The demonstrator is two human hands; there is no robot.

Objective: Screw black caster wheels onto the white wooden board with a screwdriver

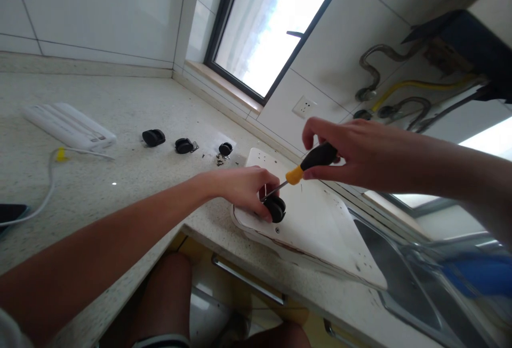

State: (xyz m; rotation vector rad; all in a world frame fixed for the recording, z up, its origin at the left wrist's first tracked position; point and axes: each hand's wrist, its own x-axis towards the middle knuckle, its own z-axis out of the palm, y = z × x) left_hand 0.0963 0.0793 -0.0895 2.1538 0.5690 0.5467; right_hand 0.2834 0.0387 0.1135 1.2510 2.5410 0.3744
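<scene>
Left hand: my left hand has its fingers closed around the black twin-wheel plastic caster, pinning it to the board.
Right hand: my right hand is wrapped shut on the black-and-orange-handled screwdriver; its shaft slants down to the caster's base.
Caster position: on the white flat board, near its left end; the board lies on the speckled stone countertop, overhanging the steel sink.
Handling: caster looks light, hard and prone to roll, so hold the wheels themselves. Board seems stiff, chipped at the edge.
Count: three spare black casters in a row; small loose screws beside the last, too small to count.
Also: one white power strip.
</scene>
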